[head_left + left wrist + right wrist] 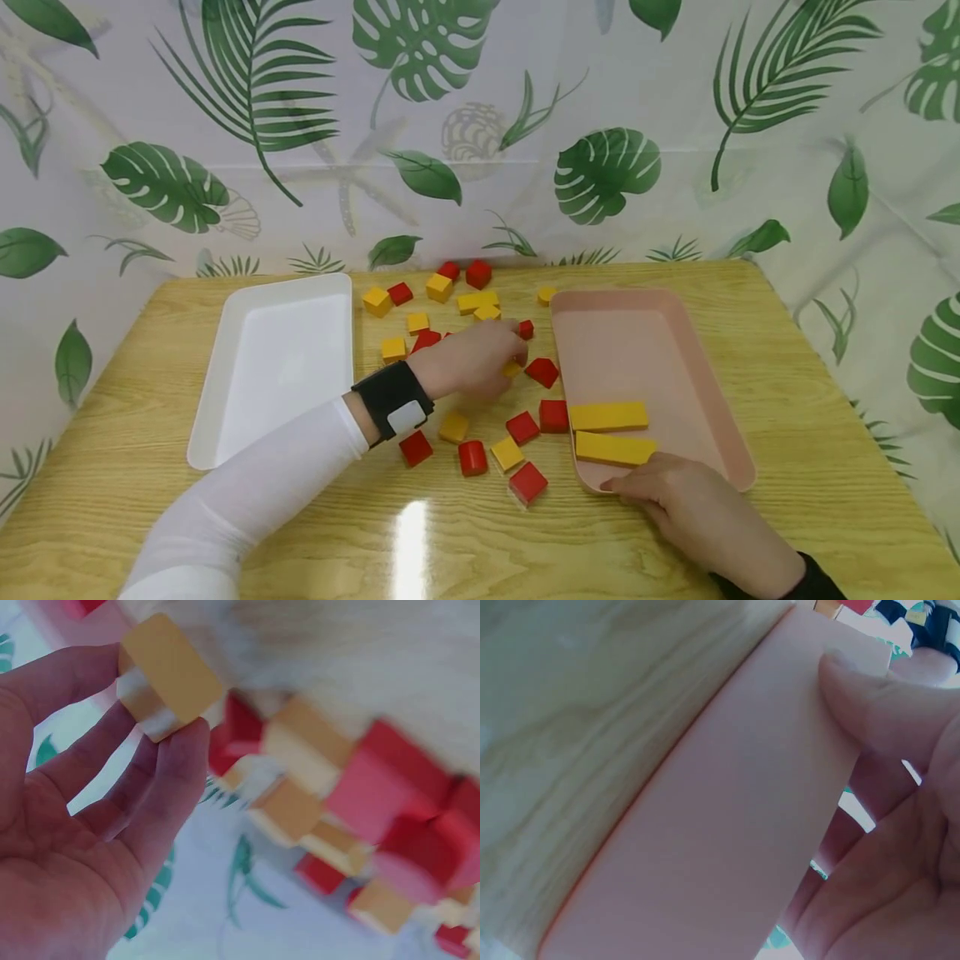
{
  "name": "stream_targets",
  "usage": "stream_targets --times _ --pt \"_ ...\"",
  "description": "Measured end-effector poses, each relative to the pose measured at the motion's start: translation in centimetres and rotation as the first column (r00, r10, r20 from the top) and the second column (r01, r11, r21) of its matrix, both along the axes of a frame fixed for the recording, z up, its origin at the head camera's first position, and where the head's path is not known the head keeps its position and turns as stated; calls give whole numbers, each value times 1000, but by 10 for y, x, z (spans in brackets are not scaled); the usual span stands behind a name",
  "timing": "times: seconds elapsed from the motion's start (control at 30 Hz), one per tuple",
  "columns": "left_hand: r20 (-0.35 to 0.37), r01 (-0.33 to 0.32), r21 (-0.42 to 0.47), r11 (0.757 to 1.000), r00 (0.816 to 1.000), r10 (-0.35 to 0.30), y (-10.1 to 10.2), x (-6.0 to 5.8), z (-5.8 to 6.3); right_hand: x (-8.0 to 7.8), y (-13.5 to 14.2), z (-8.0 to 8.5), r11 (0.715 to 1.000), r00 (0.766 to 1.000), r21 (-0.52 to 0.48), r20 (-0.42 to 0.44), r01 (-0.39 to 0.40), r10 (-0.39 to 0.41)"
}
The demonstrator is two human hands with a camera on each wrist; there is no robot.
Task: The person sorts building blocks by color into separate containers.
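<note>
My left hand (480, 358) reaches over the scattered blocks in the middle of the table. Between its thumb and fingertips it pinches a yellow block (169, 679), only partly visible in the head view. A red block (542, 372) lies just right of that hand. At the near edge of the pink tray (630, 342), my right hand (686, 508) grips the wall; its thumb (862, 701) presses the outside while the fingers go over the rim. Two long yellow blocks (617, 448) lie side by side in the tray, close to the right hand.
A white tray (296, 367) stands on the left of the wooden table (315, 542). Several red and yellow blocks lie between the trays, among them a red cylinder (472, 458) and a yellow cube (377, 302). A leaf-patterned cloth (495, 183) hangs behind the table.
</note>
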State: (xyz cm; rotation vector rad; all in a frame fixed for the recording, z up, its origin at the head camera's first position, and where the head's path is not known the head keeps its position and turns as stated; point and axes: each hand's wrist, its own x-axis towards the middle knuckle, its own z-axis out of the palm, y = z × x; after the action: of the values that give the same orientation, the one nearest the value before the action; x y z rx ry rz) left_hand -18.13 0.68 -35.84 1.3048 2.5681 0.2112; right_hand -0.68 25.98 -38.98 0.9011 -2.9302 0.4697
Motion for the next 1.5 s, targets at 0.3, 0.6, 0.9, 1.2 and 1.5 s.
stream_targets --times 0.3,0.6,0.9,1.2,1.5 --pt "-113 111 85 990 988 -101 51 3 30 1 0 -2 998 997 -57 -64 -39 35" --pt "-107 180 -12 984 978 -181 107 10 12 2 1 -2 998 999 -51 -35 -22 20" --pt "-84 215 -90 972 971 -223 125 10 -10 2 0 -3 997 997 -66 -71 -34 29" --pt "-33 191 -133 972 980 -197 128 11 -17 1 1 -1 998 998 -58 -47 -35 33" --pt "-30 142 -74 987 989 -144 112 6 2 1 2 -3 997 998 -64 -51 -47 44"
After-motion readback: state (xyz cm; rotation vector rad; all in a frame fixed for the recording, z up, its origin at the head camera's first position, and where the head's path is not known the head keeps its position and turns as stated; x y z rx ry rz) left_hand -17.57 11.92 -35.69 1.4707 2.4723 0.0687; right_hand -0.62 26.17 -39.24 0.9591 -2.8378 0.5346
